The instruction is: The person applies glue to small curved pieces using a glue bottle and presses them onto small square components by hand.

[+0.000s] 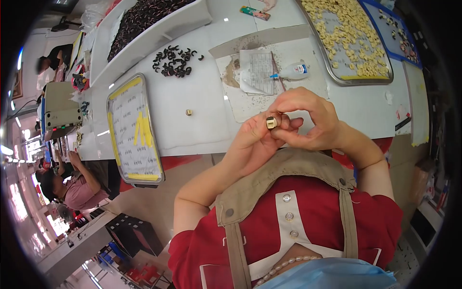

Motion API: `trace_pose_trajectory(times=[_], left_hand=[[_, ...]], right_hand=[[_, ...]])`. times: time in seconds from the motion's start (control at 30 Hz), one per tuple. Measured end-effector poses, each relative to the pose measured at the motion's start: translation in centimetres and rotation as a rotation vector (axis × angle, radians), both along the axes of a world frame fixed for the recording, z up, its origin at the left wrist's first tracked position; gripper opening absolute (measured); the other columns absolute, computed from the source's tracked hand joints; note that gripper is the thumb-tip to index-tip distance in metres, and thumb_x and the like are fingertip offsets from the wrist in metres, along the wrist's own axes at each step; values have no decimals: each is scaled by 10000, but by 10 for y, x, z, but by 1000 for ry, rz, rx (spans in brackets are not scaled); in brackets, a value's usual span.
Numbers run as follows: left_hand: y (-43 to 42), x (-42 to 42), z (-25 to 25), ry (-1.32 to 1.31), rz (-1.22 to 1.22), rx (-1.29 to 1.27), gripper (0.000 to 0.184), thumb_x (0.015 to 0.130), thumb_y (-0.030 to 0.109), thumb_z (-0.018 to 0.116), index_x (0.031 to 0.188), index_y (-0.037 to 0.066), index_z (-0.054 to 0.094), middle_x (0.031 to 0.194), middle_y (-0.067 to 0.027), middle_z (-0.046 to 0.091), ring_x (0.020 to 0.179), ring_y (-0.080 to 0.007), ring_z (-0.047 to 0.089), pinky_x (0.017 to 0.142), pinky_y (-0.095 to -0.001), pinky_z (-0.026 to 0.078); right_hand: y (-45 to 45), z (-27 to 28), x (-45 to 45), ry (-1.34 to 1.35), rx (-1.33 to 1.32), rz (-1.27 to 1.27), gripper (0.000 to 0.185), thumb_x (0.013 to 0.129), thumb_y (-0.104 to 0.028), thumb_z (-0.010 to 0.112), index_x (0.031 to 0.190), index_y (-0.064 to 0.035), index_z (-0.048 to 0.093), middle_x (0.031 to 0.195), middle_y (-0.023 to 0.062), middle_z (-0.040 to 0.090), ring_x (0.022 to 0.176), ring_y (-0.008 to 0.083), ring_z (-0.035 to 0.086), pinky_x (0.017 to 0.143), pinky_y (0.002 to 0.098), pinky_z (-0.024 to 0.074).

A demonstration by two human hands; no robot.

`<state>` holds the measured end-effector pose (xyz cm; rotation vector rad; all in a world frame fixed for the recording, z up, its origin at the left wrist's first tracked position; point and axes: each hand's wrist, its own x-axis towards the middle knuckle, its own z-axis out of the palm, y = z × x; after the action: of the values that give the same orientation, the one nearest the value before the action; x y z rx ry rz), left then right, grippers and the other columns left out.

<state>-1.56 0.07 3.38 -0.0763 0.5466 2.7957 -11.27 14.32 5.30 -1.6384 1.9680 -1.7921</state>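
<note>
My left hand (pixel 254 144) pinches a small gold-coloured metal piece (pixel 271 123) with a dark band, held up over the table's near edge. My right hand (pixel 315 117) curls in from the other side, with its index finger and thumb bent against the left fingers at the piece. Whatever is between the right fingertips is hidden or too small to name. On the white table to the left lies a similar small gold-coloured piece (pixel 188 112). Beyond my hands, a glue bottle (pixel 293 71) with a blue tip rests on a paper sheet (pixel 260 72) in a cardboard tray (pixel 240 111).
Left of me, a paper-lined metal tray (pixel 126 113) overhangs the table edge. Behind it are a pile of black curved pieces (pixel 175 61) and a white bin (pixel 159 36) of more. A tray (pixel 391 77) of yellowish pieces stands right. A co-worker (pixel 79 188) sits left.
</note>
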Motion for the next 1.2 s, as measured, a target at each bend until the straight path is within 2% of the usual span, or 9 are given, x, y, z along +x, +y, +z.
trace_pose_trajectory(times=[0.1,0.4,0.7,0.8,0.9,1.0,1.07,1.13,1.2], left_hand=[[-1,3,-8,-33,-27,32,210,877,268,537,936,67,526,1053,-56,524,1154,-255,455,974,-388,347],[-4,6,-12,-76,3,62,306,879,252,531,1093,38,486,1044,-45,546,1144,-251,466,977,-370,348],[-14,10,-18,-81,1,87,327,892,281,505,1102,31,478,1025,-40,544,1146,-239,463,969,-363,352],[-18,13,-22,-123,33,165,324,894,290,503,1079,24,495,1026,-50,559,1124,-240,481,959,-359,357],[-35,18,-13,-43,140,-124,255,873,252,543,1003,33,545,1027,-65,577,1084,-236,509,953,-346,356],[-78,45,-22,-6,511,-1263,185,812,177,608,938,44,589,1032,-81,590,1042,-238,534,926,-352,354],[-116,54,-30,115,870,-1912,170,746,117,642,910,82,622,994,-62,592,1022,-226,537,876,-340,347],[-143,63,-35,2,867,-2350,195,721,116,659,914,115,637,933,-31,587,937,-203,545,783,-324,337],[-153,65,-40,-21,765,-2484,177,723,124,664,899,129,644,899,-9,575,872,-181,535,734,-322,326]], right_hand=[[-6,-11,3,89,-85,-35,390,629,58,663,963,-18,475,858,59,559,605,126,549,501,227,459],[-13,-17,6,136,-65,-82,396,629,81,636,969,-27,463,803,47,554,562,108,538,473,220,452],[-25,-21,10,111,-29,-96,399,632,80,629,978,-21,458,752,44,546,544,105,532,476,216,455],[-34,-23,16,80,-8,-120,412,637,70,644,993,-22,459,787,56,578,597,128,578,517,237,475],[-41,-29,21,-146,-13,-42,441,637,51,671,1021,-23,468,924,110,596,800,194,616,677,283,497],[-37,-4,2,80,178,-45,467,651,18,687,1063,-25,471,1067,155,561,1016,251,556,856,333,440],[-22,-12,-8,7,213,-112,456,667,8,679,1075,-17,476,1105,158,538,1066,251,519,902,338,405],[-8,-21,-15,-42,244,-206,439,684,2,668,1082,-9,483,1121,152,531,1086,245,504,912,336,393],[3,-27,-17,-63,265,-324,416,701,2,654,1083,0,490,1115,138,540,1074,232,511,889,325,406]])
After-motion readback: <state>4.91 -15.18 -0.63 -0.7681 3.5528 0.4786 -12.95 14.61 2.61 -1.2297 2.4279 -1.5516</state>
